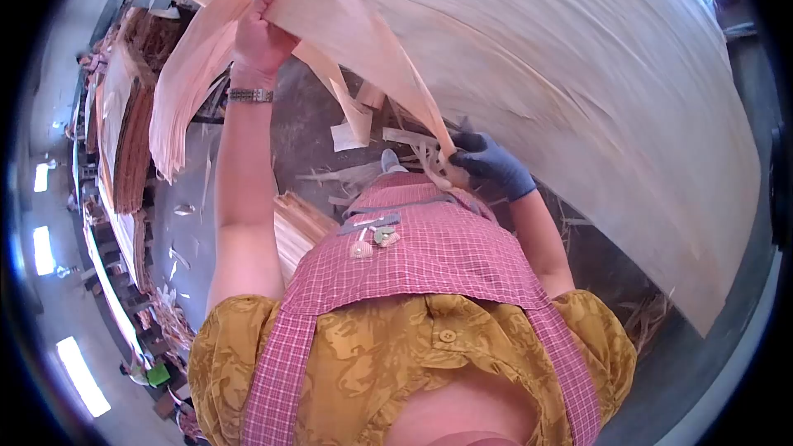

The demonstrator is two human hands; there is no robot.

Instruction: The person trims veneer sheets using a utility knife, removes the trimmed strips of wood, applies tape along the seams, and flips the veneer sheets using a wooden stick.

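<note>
A pale strip of wood veneer (351, 37) stretches between my two hands, curling as it runs from upper left down to the right. My left hand (261, 40), bare with a metal watch at the wrist, is closed on its upper end. In a dark glove, my right hand (493, 165) pinches the narrow lower end near my apron. More veneer pieces (198, 74) hang beside and below my left hand; whether it also grips them I cannot tell. On my right, a broad stack of veneer sheets (570, 99) passes close by my gloved hand.
Torn veneer scraps (351, 173) litter the floor near my feet. A bundle of wood strips (304, 223) lies under my left arm. Further left stand tall stacks of veneer (132, 140), with a green object (157, 375) lower down.
</note>
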